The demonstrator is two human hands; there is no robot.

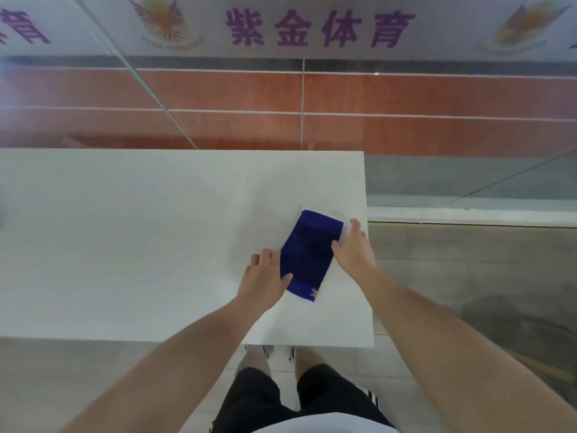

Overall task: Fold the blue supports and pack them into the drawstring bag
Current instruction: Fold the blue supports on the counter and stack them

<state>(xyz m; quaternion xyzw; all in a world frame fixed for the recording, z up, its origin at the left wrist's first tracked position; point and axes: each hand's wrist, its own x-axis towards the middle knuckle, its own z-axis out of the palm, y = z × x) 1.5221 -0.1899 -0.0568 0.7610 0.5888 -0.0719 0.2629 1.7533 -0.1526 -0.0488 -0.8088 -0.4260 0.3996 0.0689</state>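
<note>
A dark blue support (pixel 307 254) lies flat and slanted on the white table (pixel 140 239), near its right edge. A white band runs along its far end and a small red mark sits at its near corner. My left hand (pixel 265 278) holds its left edge, thumb lying on the cloth. At the right edge, my right hand (pixel 354 245) presses the fabric with its fingertips. No drawstring bag is in view.
The table's right edge (pixel 368 245) lies just beyond my right hand, and its near edge (pixel 187 340) faces my legs. A glass pane with purple lettering (pixel 318 28) and red-brown panels rise behind the table. Grey tiled floor (pixel 468 260) spreads on the right.
</note>
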